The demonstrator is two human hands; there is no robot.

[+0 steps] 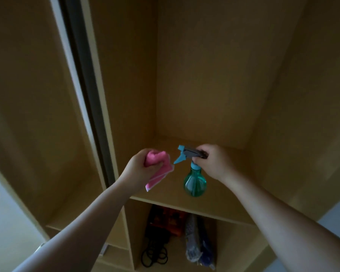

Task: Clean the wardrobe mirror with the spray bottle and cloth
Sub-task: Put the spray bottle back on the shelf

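My left hand [140, 165] is closed around a bunched pink cloth [159, 169], whose loose corner hangs down below the fist. My right hand [214, 160] grips the grey and blue spray head of a green translucent spray bottle [195, 183], nozzle pointing left toward the cloth. Both hands are held over a wooden wardrobe shelf [224, 205] inside an open compartment. The bottle hangs at the shelf's front part; whether it touches the shelf is unclear. No mirror surface is recognisable in this view.
A sliding door edge with a dark track [86, 91] runs down the left. Below the shelf, a lower compartment holds dark cables [155, 256], an orange-black item [165, 218] and a patterned bag [194, 242]. Wooden walls close in the compartment at the back and right.
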